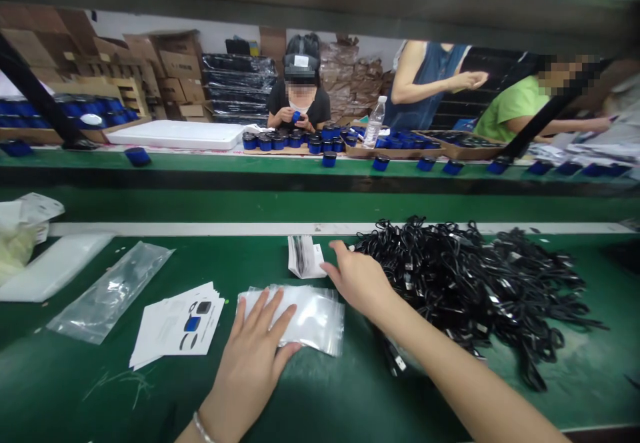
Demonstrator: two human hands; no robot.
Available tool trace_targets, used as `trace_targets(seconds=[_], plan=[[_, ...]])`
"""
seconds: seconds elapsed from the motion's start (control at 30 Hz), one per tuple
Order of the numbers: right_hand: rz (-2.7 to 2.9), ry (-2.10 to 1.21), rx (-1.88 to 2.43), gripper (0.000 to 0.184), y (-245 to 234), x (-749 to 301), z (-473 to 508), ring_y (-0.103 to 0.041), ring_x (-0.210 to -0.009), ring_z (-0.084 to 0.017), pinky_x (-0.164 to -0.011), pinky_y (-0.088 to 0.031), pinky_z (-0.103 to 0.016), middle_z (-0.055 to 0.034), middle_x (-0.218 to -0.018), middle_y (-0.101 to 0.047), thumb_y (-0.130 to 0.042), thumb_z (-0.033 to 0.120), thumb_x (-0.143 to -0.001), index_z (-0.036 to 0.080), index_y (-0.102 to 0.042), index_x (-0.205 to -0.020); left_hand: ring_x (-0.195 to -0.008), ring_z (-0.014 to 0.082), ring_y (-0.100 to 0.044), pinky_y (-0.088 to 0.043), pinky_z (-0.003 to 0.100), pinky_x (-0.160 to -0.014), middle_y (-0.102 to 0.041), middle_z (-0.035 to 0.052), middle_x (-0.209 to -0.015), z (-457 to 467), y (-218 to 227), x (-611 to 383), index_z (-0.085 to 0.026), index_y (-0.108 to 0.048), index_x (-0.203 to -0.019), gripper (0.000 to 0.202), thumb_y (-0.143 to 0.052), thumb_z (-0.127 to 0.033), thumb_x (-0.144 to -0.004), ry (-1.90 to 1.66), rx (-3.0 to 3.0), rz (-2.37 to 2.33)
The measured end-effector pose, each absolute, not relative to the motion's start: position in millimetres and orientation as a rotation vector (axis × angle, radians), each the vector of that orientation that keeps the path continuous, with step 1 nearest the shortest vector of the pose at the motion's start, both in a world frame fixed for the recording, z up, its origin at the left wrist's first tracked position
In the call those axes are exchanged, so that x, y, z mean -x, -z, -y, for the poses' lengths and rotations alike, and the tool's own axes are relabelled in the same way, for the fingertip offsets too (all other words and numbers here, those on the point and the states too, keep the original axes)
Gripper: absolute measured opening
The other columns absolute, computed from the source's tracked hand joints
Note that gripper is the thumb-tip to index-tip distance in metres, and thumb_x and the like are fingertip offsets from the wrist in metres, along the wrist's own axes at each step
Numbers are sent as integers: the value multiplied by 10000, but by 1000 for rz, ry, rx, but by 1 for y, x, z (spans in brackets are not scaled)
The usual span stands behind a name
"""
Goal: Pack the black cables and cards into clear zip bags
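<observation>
My left hand lies flat with fingers spread on a pile of clear plastic bags. My right hand is held beside a small stack of folded white leaflets. Its thumb and forefinger are apart, the thumb close to the leaflets' right edge; whether they touch I cannot tell. The other fingers of that hand are mostly hidden. Just past it spreads a large heap of black USB cables. Left of my left hand are white printed cards showing a blue device.
An empty-looking clear bag and a white foam-like packet lie at the left. Beyond is a raised green ledge with blue round devices along it. A bottle stands there. Several people work behind it.
</observation>
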State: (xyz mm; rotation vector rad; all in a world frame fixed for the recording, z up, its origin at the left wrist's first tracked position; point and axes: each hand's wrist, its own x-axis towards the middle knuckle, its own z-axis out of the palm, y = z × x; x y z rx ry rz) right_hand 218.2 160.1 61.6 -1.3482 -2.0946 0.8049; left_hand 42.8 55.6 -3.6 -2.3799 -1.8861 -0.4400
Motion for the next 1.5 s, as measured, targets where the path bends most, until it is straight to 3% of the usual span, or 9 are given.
trace_targets(seconds=[0.13,0.27,0.53,0.87,1.0,1.1,1.23,1.4,1.5], plan=[[2546,-384,951,507,-28,-242,-107,-557,-1121,-356,-948,-429,-484,-178,-1214,-616,-757,234,-713,101,-595,-1175,-1271,335,-448,-370,643,-985,-486,72,-1391,-46,21,-42,-247,-527,-1296,402,-488,-346,-907,469,2335,1769],[2580,417,675,322,18,-246,-84,-627,-1045,-313,-913,-480,-412,-224,-1124,-660,-623,98,-783,6,-621,-1091,-1284,336,-430,-384,652,-967,-472,80,-1403,-48,26,-39,-227,-507,-1309,403,-457,-330,-923,464,2349,1708],[2564,595,748,336,32,-230,-89,-629,-1029,-364,-898,-474,-478,-316,-1103,-630,-518,58,-804,-82,-586,-1102,-1316,253,-399,-353,569,-1030,-440,84,-1432,-60,14,-27,-204,-381,-1385,477,-429,-353,-935,403,2461,1715],[2456,135,1071,92,1,-231,-113,-719,-788,-197,-672,-545,-246,-60,-858,-760,-629,153,-837,161,-692,-904,-1303,324,-411,-346,587,-1026,-510,137,-1373,-46,-3,-26,-197,-512,-1279,437,-468,-414,-902,779,2302,1857],[2449,46,1080,135,-10,-232,-113,-716,-740,-165,-729,-535,-238,-21,-857,-760,-590,96,-837,188,-688,-839,-888,248,-687,-548,380,-808,-730,76,-987,-20,-5,-49,-261,-714,-979,299,-611,-471,-793,1599,2352,2482],[2397,71,888,193,-5,-225,-98,-685,-915,-199,-954,-456,-352,-59,-1005,-735,-516,66,-857,164,-679,-889,-981,275,-676,-513,396,-892,-715,113,-1091,-12,4,-67,-233,-675,-1109,529,-744,-498,-656,2547,1906,2859],[2323,-23,415,175,2,-226,-71,-549,-1160,-236,-1111,-273,-433,-91,-1131,-681,-504,164,-900,134,-648,-994,-1081,277,-633,-497,388,-934,-668,105,-1196,-13,6,-77,-192,-631,-1163,522,-702,-477,-731,3070,1267,2951],[1866,-869,1045,531,0,-242,-61,-555,-1130,-256,-902,-494,-388,-201,-1312,-517,-500,340,-897,79,-393,-1346,-1077,221,-638,-530,273,-899,-701,82,-1141,-13,-8,-79,-165,-582,-1204,554,-717,-435,-740,3321,745,2907],[1638,-1516,1105,424,-5,-241,-67,-632,-786,-203,-676,-527,-309,-131,-978,-671,-502,408,-863,101,-592,-1140,-1079,230,-637,-527,300,-912,-698,86,-1147,-11,-11,-81,-171,-573,-1220,555,-661,-488,-772,3181,924,3034]])
